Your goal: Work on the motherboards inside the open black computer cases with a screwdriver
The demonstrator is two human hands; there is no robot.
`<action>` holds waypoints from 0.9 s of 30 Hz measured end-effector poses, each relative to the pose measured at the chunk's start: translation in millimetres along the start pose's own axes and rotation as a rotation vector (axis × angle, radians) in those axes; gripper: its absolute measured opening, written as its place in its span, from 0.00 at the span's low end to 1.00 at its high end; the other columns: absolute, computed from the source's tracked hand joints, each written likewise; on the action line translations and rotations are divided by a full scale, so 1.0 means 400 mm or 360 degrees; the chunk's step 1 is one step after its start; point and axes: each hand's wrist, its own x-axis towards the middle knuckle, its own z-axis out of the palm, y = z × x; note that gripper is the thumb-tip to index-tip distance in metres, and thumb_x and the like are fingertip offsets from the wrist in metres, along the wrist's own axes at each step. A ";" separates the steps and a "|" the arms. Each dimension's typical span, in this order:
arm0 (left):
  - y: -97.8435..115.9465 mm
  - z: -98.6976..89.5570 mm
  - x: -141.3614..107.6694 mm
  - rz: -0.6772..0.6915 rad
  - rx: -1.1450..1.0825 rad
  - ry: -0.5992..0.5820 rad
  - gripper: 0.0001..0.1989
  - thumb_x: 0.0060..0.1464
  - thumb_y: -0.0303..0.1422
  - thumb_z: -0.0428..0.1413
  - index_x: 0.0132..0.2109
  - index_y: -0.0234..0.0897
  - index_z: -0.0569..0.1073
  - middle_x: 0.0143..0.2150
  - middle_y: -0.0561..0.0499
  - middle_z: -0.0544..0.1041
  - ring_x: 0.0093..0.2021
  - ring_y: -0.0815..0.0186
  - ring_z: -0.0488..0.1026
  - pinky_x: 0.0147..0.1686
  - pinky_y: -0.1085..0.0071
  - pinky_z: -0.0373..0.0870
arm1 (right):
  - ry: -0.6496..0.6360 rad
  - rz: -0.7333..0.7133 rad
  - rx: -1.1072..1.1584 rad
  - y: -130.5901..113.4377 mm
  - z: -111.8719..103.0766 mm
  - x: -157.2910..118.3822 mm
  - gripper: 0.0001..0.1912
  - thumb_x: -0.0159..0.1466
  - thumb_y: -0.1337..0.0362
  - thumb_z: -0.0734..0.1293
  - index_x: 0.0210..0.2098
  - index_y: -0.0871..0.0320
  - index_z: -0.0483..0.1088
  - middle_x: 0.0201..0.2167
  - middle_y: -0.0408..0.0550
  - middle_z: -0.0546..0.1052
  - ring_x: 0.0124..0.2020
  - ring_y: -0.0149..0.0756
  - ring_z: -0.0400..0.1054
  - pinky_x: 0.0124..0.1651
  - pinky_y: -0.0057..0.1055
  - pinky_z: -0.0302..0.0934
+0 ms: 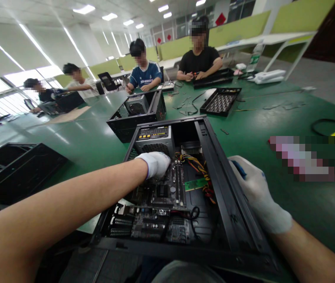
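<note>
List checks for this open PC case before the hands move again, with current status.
1. Left hand gloved: ok, white glove.
2. Left fingertips' grip: cannot tell, hidden inside the case near the power supply.
3. Right hand bracing the case: cannot tell; it is at the outer side, contact unclear.
4. Green strip seated in a slot: not ok, lies crosswise beside the motherboard.
5. Cable bundle tucked away: not ok, strung loosely beside the motherboard.
</note>
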 end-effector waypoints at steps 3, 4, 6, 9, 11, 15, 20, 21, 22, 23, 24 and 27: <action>0.002 -0.005 -0.003 0.0000 0.0015 -0.0024 0.23 0.48 0.33 0.68 0.52 0.32 0.81 0.55 0.37 0.82 0.53 0.50 0.80 0.54 0.64 0.77 | 0.0011 0.0003 0.0004 -0.006 0.000 -0.001 0.22 0.70 0.44 0.61 0.33 0.54 0.73 0.30 0.47 0.76 0.32 0.40 0.70 0.35 0.35 0.61; 0.003 -0.007 -0.003 -0.0006 0.0014 -0.0029 0.23 0.48 0.33 0.68 0.52 0.33 0.81 0.54 0.37 0.82 0.53 0.50 0.80 0.54 0.65 0.77 | 0.0014 0.0005 0.0002 -0.010 0.000 -0.001 0.22 0.70 0.44 0.62 0.32 0.54 0.73 0.30 0.47 0.76 0.32 0.41 0.70 0.35 0.36 0.61; 0.004 -0.009 -0.005 -0.0019 0.0006 -0.0037 0.23 0.47 0.33 0.68 0.52 0.34 0.81 0.53 0.39 0.83 0.54 0.51 0.80 0.54 0.66 0.77 | 0.0017 0.0008 0.0003 -0.015 0.000 -0.001 0.22 0.69 0.43 0.62 0.31 0.53 0.73 0.29 0.47 0.76 0.31 0.41 0.70 0.34 0.36 0.61; 0.003 -0.008 -0.004 -0.0023 -0.0003 -0.0022 0.22 0.48 0.33 0.67 0.52 0.34 0.81 0.53 0.39 0.83 0.55 0.50 0.80 0.55 0.65 0.76 | 0.0011 0.0018 0.0005 -0.019 0.001 0.000 0.23 0.69 0.43 0.62 0.31 0.53 0.73 0.28 0.47 0.76 0.31 0.41 0.70 0.33 0.35 0.61; 0.003 -0.007 -0.003 -0.0015 0.0001 -0.0016 0.22 0.49 0.33 0.67 0.52 0.33 0.81 0.54 0.37 0.82 0.54 0.49 0.80 0.55 0.64 0.77 | 0.0016 0.0011 -0.0011 -0.017 0.001 0.000 0.23 0.69 0.43 0.61 0.32 0.53 0.73 0.29 0.47 0.77 0.31 0.41 0.70 0.33 0.35 0.61; 0.003 -0.008 -0.002 -0.0026 0.0005 -0.0026 0.24 0.48 0.34 0.69 0.53 0.33 0.81 0.55 0.37 0.82 0.54 0.50 0.80 0.55 0.64 0.76 | 0.0023 0.0018 -0.0029 -0.009 0.000 0.000 0.24 0.69 0.42 0.61 0.32 0.53 0.74 0.29 0.47 0.77 0.32 0.42 0.71 0.34 0.36 0.62; 0.005 -0.011 -0.001 -0.0048 0.0005 -0.0022 0.23 0.49 0.35 0.69 0.52 0.35 0.81 0.55 0.40 0.82 0.55 0.52 0.80 0.57 0.65 0.75 | 0.0024 0.0037 -0.0023 -0.010 0.000 -0.001 0.24 0.68 0.41 0.61 0.32 0.53 0.74 0.29 0.48 0.77 0.32 0.43 0.71 0.34 0.37 0.62; 0.006 -0.011 -0.001 -0.0038 0.0010 -0.0020 0.22 0.49 0.35 0.69 0.52 0.35 0.81 0.55 0.39 0.82 0.55 0.52 0.80 0.57 0.65 0.75 | 0.0024 0.0040 -0.0021 -0.011 0.000 0.000 0.23 0.69 0.41 0.61 0.32 0.53 0.74 0.29 0.48 0.77 0.32 0.43 0.71 0.34 0.37 0.62; 0.006 -0.011 -0.001 -0.0025 0.0018 -0.0020 0.22 0.50 0.35 0.68 0.52 0.34 0.81 0.55 0.38 0.82 0.55 0.52 0.80 0.57 0.65 0.75 | 0.0022 0.0041 -0.0017 -0.012 0.001 0.000 0.23 0.69 0.42 0.61 0.32 0.52 0.73 0.29 0.48 0.77 0.32 0.43 0.71 0.35 0.37 0.62; 0.005 -0.011 0.000 -0.0009 0.0029 -0.0023 0.21 0.51 0.35 0.68 0.52 0.33 0.81 0.55 0.38 0.82 0.55 0.51 0.80 0.57 0.64 0.75 | 0.0019 0.0036 -0.0014 -0.013 0.001 0.001 0.23 0.69 0.42 0.61 0.32 0.52 0.73 0.30 0.48 0.77 0.32 0.43 0.71 0.35 0.37 0.62; 0.005 -0.011 0.000 0.0006 0.0039 -0.0024 0.21 0.51 0.35 0.67 0.52 0.32 0.81 0.55 0.37 0.82 0.55 0.51 0.80 0.57 0.64 0.75 | 0.0017 0.0025 -0.0011 -0.013 0.002 0.001 0.23 0.69 0.42 0.61 0.32 0.52 0.73 0.29 0.47 0.77 0.32 0.42 0.70 0.34 0.37 0.62; 0.004 -0.011 0.000 0.0042 0.0039 -0.0032 0.22 0.51 0.38 0.67 0.52 0.33 0.81 0.55 0.38 0.82 0.55 0.51 0.79 0.57 0.65 0.75 | 0.0013 -0.0002 -0.0003 -0.013 0.003 0.001 0.22 0.69 0.42 0.61 0.32 0.52 0.73 0.29 0.47 0.77 0.31 0.41 0.69 0.34 0.36 0.61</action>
